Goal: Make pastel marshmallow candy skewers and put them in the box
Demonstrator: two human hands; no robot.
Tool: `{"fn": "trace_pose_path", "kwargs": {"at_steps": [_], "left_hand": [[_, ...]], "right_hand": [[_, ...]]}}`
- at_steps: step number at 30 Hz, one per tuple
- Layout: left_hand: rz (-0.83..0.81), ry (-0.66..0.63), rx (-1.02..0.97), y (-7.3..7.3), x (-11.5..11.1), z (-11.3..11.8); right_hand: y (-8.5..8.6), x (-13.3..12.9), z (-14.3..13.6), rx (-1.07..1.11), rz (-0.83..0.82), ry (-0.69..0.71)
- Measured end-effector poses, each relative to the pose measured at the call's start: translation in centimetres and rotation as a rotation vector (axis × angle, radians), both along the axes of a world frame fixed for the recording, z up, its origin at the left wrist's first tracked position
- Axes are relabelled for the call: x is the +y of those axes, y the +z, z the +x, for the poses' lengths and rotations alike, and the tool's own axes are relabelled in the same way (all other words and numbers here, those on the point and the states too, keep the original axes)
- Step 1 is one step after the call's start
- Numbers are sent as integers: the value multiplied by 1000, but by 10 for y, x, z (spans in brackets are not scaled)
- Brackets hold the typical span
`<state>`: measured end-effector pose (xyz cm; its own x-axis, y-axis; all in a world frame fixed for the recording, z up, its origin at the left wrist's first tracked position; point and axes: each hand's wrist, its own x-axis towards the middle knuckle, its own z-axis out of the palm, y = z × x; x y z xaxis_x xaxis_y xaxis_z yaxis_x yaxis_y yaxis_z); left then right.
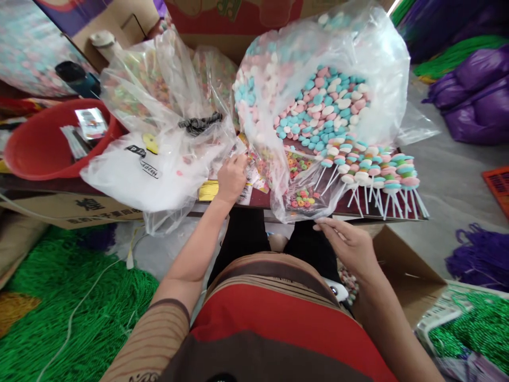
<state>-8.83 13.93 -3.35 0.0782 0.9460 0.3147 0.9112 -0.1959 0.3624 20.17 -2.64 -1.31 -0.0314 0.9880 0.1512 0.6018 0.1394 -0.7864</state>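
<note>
My left hand (231, 179) rests at the table's front edge with its fingers curled down among small printed packets (258, 178). What its fingertips hold is hidden. Beside it lies a stack of yellow-edged wrappers (208, 191). My right hand (350, 241) is by the front edge, thumb and fingers pinched together close to a clear bag of ring-shaped candies (303, 199); anything in the pinch is too small to make out. To the right, several candy skewers (374, 170) on white sticks lie in a pile. Behind them a big clear bag gapes, showing pink, blue and white candies (326, 103).
A red basin (35, 146) stands at the left beside a white printed plastic bag (147, 170). Bags of coloured candy (147, 74) fill the back. Green shredded strands (79, 297) cover the floor at left; an open cardboard box (409, 265) sits low at right.
</note>
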Motion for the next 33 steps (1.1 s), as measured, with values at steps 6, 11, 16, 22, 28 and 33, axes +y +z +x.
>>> {"fn": "trace_pose_path", "kwargs": {"at_steps": [6, 11, 16, 22, 28, 33], "left_hand": [[153, -279, -174, -16, -14, 4], [56, -334, -190, -21, -10, 19], [32, -366, -333, -13, -6, 21], [-171, -537, -605, 16, -11, 38], [-315, -482, -762, 21, -22, 42], [-267, -562, -630, 25, -33, 45]], "right_hand": [[18, 76, -49, 391, -58, -90], [7, 142, -71, 480, -19, -108], [3, 147, -78, 532, -69, -208], [14, 116, -74, 292, 137, -203], [10, 104, -57, 225, 96, -244], [9, 102, -52, 502, 42, -122]]}}
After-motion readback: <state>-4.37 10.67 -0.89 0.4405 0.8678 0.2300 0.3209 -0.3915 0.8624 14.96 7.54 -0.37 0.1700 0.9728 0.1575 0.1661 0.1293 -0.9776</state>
